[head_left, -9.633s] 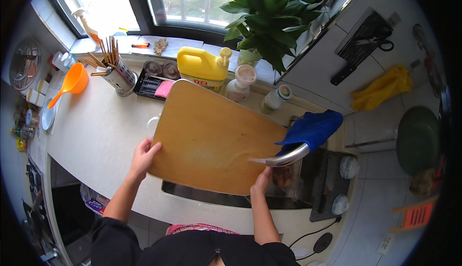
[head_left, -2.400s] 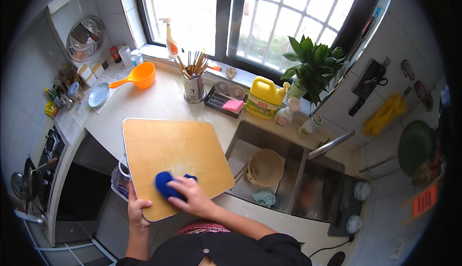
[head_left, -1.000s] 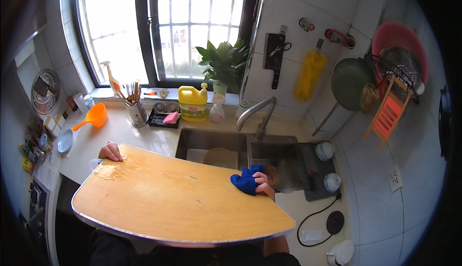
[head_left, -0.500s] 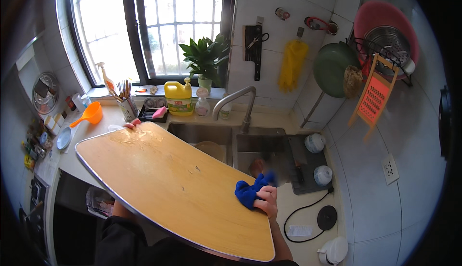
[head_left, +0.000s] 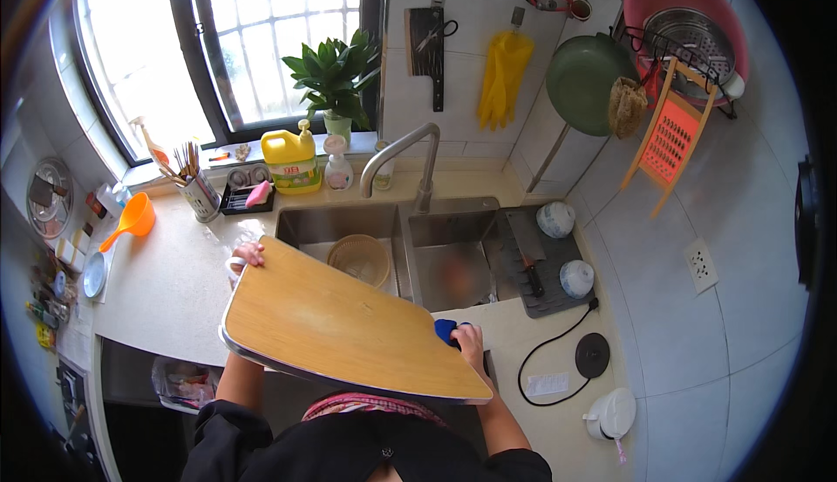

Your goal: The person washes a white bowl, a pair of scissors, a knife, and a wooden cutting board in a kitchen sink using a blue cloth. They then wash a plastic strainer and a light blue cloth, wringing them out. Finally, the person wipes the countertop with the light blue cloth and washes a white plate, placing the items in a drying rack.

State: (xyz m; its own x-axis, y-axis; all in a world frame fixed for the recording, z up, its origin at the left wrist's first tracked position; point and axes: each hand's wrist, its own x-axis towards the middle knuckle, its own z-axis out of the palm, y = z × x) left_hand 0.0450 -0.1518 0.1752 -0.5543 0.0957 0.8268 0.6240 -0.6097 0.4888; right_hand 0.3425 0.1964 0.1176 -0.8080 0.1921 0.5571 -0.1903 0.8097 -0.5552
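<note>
A wood-coloured tabletop board (head_left: 349, 325) with a metal rim is held tilted in front of my body, over the counter's front edge. The fingers of my left hand (head_left: 250, 254) curl over the board's far left corner; its forearm passes behind the board. Beside those fingers is a small white loop whose kind I cannot make out. At the board's right edge, my right hand (head_left: 471, 341) is closed around a bunched blue cloth (head_left: 446, 330) and presses against the edge. The board hides part of the cloth and the near side of the sink.
Beyond the board lies a double sink (head_left: 405, 247) with a tan basket (head_left: 360, 260) and a curved faucet (head_left: 410, 155). Right of it, a grey drying mat (head_left: 545, 299) bears a cleaver (head_left: 529, 264) and two bowls. A yellow jug (head_left: 292, 164) stands by the window, an orange ladle (head_left: 135, 216) at left.
The board's left end has swung right and toward me, uncovering counter and sink. My right hand and cloth have moved from the board's top face to its right edge.
</note>
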